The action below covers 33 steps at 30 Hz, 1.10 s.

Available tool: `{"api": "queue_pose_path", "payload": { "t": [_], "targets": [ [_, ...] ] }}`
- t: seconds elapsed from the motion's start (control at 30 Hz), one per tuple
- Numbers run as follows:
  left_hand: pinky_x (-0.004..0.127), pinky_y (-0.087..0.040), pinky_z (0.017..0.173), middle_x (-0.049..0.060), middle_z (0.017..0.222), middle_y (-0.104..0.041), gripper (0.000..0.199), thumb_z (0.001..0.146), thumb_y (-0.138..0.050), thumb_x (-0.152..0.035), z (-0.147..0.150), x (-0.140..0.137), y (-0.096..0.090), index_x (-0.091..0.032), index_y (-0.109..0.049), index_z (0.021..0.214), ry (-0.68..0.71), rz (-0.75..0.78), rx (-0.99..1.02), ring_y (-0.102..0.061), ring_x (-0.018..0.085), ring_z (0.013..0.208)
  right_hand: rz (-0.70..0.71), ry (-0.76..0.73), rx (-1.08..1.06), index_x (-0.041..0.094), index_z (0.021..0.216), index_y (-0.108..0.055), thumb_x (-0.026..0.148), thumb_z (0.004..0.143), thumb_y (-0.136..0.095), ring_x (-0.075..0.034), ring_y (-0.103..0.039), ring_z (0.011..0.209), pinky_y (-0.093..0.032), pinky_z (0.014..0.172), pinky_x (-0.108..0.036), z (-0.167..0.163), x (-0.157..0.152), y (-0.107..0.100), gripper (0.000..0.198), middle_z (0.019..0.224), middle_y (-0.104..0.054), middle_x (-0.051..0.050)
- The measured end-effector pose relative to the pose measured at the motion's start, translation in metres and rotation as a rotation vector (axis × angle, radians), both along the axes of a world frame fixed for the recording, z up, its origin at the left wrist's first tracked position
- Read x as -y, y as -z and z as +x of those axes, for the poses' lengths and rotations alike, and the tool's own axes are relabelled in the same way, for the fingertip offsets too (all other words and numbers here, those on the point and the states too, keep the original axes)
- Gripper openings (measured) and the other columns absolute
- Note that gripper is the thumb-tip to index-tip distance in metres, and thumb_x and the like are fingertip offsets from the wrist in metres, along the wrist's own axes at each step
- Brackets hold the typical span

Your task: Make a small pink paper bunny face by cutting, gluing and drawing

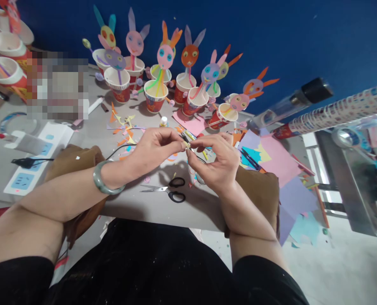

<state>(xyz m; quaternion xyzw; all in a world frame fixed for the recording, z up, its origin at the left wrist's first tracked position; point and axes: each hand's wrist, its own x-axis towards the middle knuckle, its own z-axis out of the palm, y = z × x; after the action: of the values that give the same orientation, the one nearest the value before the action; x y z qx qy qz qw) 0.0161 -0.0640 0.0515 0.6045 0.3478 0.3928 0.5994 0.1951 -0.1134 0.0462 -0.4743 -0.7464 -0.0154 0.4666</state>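
The left hand (pixel 153 148) and the right hand (pixel 215 163) meet above the grey desk (pixel 163 207); both sets of fingers are pressed together, pinching a small thin yellow-and-black strip-like piece (pixel 188 143) between them; its exact nature is too small to tell. The piece lies at the tips of both hands, its long axis running roughly from upper left to lower right; neither hand is clearly nearer. The black-handled scissors (pixel 169 192) lie on the desk just below the hands, untouched.

Left hand (pixel 153 149) and right hand (pixel 218 163) meet, fingers pinched together.
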Motion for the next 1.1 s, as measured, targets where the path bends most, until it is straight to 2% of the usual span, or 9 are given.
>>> {"api": "queue_pose_path", "payload": {
  "t": [0.17,0.4,0.7,1.1],
  "targets": [
    [0.027,-0.048,0.069,-0.002,0.069,-0.067,0.017,0.079,-0.077,-0.031,-0.0003,-0.0009,-0.0027,-0.019,-0.071,0.07,0.02,-0.071,0.03,-0.057,0.011,0.069,-0.003,0.002,0.001,0.024,0.089,-0.069,0.021,0.086,-0.074,-0.015,-0.067,0.065,-0.046,0.082,-0.04,-0.0002,0.0005,0.0002,0.007,0.078,-0.077,0.003],
    [0.027,-0.048,0.068,0.0,0.072,-0.07,0.013,0.081,-0.077,-0.029,-0.0019,0.0,0.0016,-0.018,-0.074,0.076,0.044,-0.019,-0.004,-0.06,0.012,0.07,-0.076,-0.009,-0.039,0.024,0.086,-0.071,0.021,0.09,-0.072,-0.015,-0.066,0.067,-0.047,0.082,-0.038,-0.0012,0.0018,-0.0025,0.005,0.074,-0.075,0.003],
    [0.027,-0.048,0.065,0.0,0.071,-0.07,0.012,0.08,-0.078,-0.029,-0.0012,0.0004,0.0031,-0.019,-0.074,0.076,0.022,0.026,-0.026,-0.06,0.012,0.068,-0.176,0.021,-0.084,0.025,0.081,-0.069,0.025,0.088,-0.071,-0.017,-0.066,0.068,-0.05,0.081,-0.04,0.0,0.0029,-0.0027,0.007,0.072,-0.073,0.002],
    [0.025,-0.049,0.066,-0.001,0.072,-0.069,0.009,0.08,-0.075,-0.025,0.0002,0.0017,0.0023,-0.019,-0.073,0.075,0.025,0.002,0.013,-0.059,0.011,0.069,-0.278,-0.047,-0.262,0.022,0.076,-0.067,0.018,0.082,-0.068,-0.014,-0.064,0.065,-0.051,0.07,-0.032,-0.0008,-0.0002,-0.0004,0.007,0.069,-0.071,0.004]
  ]
}}
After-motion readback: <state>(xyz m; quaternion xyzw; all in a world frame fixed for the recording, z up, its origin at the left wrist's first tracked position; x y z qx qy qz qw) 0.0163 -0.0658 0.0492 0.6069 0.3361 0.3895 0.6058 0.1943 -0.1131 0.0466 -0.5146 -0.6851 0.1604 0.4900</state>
